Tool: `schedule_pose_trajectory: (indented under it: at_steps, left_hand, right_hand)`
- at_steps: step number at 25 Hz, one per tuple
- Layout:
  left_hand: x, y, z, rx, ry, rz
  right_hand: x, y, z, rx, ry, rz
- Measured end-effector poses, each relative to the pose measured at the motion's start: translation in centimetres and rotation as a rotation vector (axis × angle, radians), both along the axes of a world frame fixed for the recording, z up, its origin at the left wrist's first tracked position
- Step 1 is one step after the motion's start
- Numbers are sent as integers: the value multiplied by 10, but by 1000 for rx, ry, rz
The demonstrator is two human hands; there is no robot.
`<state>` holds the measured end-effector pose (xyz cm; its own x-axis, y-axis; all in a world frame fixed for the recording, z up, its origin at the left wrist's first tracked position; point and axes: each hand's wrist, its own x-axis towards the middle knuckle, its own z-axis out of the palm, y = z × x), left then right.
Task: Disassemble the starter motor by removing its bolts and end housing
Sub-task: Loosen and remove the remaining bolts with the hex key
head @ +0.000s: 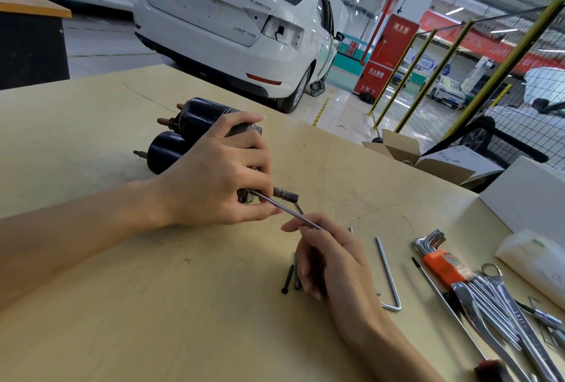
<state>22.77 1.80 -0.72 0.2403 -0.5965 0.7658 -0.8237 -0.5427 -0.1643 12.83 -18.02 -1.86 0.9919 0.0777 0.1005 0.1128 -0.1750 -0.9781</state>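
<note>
The left hand (214,173) held the starter motor (183,133) on the bench (153,305). The right hand (333,259) pinched a long through bolt (287,211), seemingly half drawn from the housing. Next, pull it straight out toward the right grip.

Starter motor (183,133) lay on a workbench (153,305), hands before it.
Loose bolts (289,279) lay nearer; an L-shaped key (389,274) and wrenches (495,305) lay right; a car (238,20) stood behind.

On the table (153,305) the left hand (214,179) grips the black starter motor (183,130), lying on its side. The right hand (330,259) pinches a long thin metal rod (284,210) that reaches to the motor's near end. Two dark bolts (289,279) lie beside the right hand, with a loose hex key (388,274) and a hex key set (437,259) further right.
</note>
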Motion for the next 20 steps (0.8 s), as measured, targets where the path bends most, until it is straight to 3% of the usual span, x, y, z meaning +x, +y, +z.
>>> schedule_pose_trajectory:
  at_steps: [20]
  left_hand:
    - [0, 0, 0, -3, 0, -8]
  right_hand:
    - [-1, 0, -1, -44, -29, 12]
